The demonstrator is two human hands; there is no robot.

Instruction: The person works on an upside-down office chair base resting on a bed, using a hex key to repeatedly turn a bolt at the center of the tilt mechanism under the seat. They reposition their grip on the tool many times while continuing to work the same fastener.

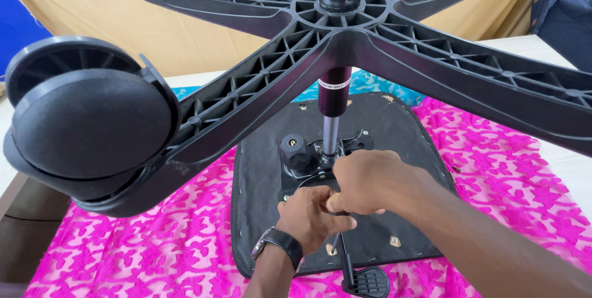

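Head view: upturned chair seat (394, 131) lies on pink cloth (512, 168) over bench (555, 51). Left hand (311, 218) and right hand (364, 181), grips closed on black lever (348, 267), beside seat mechanism (308, 156). 5-arm base (345, 14) above.

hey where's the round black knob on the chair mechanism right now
In the head view, the round black knob sits on the metal mechanism plate under the upturned seat, just left of the gas-lift column and above the left hand.
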